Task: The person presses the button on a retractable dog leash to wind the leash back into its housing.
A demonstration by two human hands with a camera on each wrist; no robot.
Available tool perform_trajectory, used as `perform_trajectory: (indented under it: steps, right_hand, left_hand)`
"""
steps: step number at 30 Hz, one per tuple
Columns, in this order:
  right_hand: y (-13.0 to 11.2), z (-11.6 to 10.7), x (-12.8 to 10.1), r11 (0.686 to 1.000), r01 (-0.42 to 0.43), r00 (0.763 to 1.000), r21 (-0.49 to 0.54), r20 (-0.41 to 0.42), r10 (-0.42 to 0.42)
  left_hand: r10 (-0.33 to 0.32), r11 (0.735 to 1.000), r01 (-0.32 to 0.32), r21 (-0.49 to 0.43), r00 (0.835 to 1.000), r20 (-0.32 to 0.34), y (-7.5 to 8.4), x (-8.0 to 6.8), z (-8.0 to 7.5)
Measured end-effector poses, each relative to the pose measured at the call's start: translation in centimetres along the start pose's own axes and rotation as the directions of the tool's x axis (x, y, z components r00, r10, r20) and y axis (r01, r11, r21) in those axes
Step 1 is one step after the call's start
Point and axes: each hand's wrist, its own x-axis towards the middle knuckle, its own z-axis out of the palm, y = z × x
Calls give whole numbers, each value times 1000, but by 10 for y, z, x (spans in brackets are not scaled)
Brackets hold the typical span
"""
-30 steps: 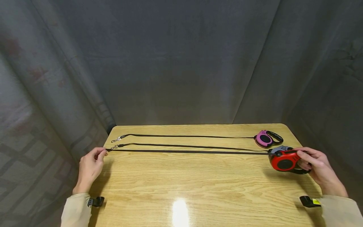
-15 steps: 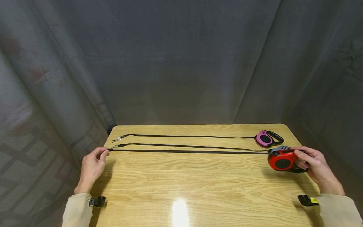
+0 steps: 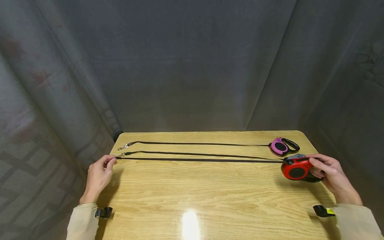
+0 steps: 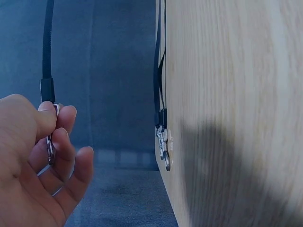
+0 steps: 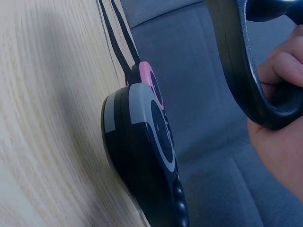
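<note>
A: Biggest first?
B: Tabletop (image 3: 192, 190), below both hands' fingers. Red leash (image 3: 295, 172) held above it; right hand's (image 3: 331, 171) fingers curled round its handle (image 5: 232, 71). Just beyond those fingers, on the tabletop: grey leash (image 5: 138, 113), then pink leash (image 3: 279, 146).
A: Smaller?
B: Black strap (image 3: 198, 160), pulled straight from the red leash across to the left hand (image 3: 97, 176), whose fingers pinch the metal clip (image 4: 50, 153) at its end.
A: Good handling?
B: My judgement: even tension, both ends level, strap alongside the two rear straps (image 3: 180, 153). Expect recoil; ease the pinch slowly.
A: Unclear?
B: Red leash's body falls outside the right wrist view and half covers the grey leash in the head view. Can't tell whether the right thumb presses or merely rests. Left thumb hides part of the clip.
</note>
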Motion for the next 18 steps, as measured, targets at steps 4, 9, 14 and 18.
perform_trajectory:
  steps: [4,9,14,18]
  right_hand:
    - [0,2,0,1000,-1,1000,6,5,1]
    - [1,4,1,1000,0,1000,-19,7,0]
    - [2,7,3,999,13,1000,-44,16,-12]
    - [2,8,4,1000,11,1000,-24,19,-10]
  left_hand:
    - [4,1000,-4,0,1000,-11,0,1,0]
    - [1,1000,-1,-1,1000,-2,1,0,0]
    - [9,1000,-9,-3,1000,3,1,-1,1]
    - [27,1000,-27,-6,1000,-16,0,0,2]
